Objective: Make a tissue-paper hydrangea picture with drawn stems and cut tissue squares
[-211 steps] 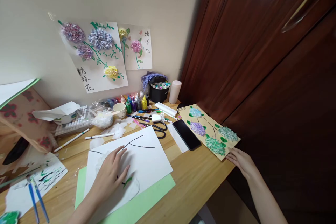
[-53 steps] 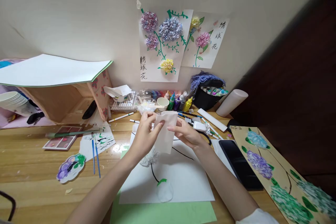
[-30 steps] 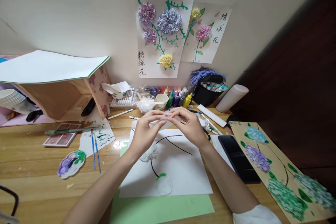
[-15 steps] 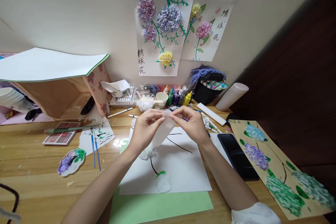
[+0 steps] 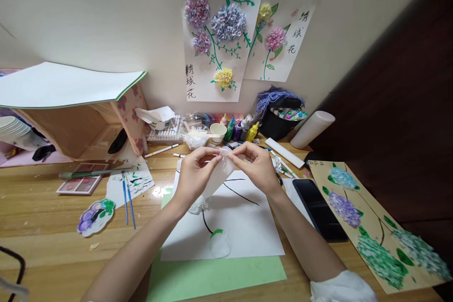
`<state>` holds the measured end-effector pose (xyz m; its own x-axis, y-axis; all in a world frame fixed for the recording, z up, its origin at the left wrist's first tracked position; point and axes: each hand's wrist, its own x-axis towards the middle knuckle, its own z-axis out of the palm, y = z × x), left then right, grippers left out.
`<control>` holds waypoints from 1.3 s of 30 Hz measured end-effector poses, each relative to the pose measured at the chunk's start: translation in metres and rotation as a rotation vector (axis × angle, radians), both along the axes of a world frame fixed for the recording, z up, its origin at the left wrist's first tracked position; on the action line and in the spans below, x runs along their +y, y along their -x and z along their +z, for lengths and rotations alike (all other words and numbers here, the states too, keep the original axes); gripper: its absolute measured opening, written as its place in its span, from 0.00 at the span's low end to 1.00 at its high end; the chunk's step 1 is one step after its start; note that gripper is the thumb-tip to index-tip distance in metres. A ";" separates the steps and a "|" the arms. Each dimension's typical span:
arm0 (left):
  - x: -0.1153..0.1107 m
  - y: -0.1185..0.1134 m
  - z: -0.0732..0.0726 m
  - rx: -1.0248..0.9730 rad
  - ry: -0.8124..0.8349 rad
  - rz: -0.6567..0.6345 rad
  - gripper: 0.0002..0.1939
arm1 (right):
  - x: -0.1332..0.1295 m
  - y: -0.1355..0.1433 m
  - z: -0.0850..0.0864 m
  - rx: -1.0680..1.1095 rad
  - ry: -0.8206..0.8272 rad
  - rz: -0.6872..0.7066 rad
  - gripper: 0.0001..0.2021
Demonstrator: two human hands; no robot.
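My left hand [image 5: 198, 172] and my right hand [image 5: 258, 167] pinch the top edge of a thin white tissue [image 5: 220, 177] between thumbs and forefingers, fingertips nearly touching. The tissue is gathered at the top and hangs down between the hands. Below lies a white sheet [image 5: 244, 226] with black stem lines, a green mark and a faint round outline. A ruffled white paper flower [image 5: 198, 205] sits on its left part, partly hidden by my left hand and the tissue. Under the sheet is light green paper [image 5: 219, 278].
Paint bottles [image 5: 237, 131], a paper cup [image 5: 218, 133] and a black pen holder [image 5: 279, 122] stand at the back. Brushes [image 5: 128, 200] and a palette [image 5: 96, 217] lie left. A black case [image 5: 320, 210] and a flower picture [image 5: 375, 231] lie right.
The tissue's top edge has become more bunched between my fingertips. Both hands remain in nearly the same place, still pinching it.
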<state>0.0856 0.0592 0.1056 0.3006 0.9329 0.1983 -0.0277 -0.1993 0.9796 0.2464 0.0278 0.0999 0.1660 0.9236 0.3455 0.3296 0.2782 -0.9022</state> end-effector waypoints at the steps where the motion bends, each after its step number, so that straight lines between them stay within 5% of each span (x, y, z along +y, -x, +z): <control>1: 0.000 0.000 -0.001 0.002 -0.002 0.005 0.08 | 0.000 0.000 0.000 -0.006 0.000 -0.002 0.09; 22: -0.004 -0.001 -0.002 -0.004 -0.039 0.090 0.08 | 0.000 0.004 0.002 0.068 0.003 -0.035 0.10; 26: -0.003 -0.001 -0.001 -0.046 -0.046 0.118 0.08 | 0.001 0.006 0.004 0.193 0.132 0.076 0.19; 30: 0.002 -0.002 -0.004 -0.091 -0.019 0.138 0.11 | 0.003 0.009 0.003 0.242 0.249 0.127 0.15; 36: 0.005 -0.004 -0.011 0.098 0.137 -0.180 0.17 | 0.007 0.000 -0.001 0.216 0.195 0.019 0.14; 39: 0.003 -0.004 -0.012 0.214 0.115 -0.204 0.17 | 0.009 -0.006 -0.002 0.210 0.183 0.012 0.14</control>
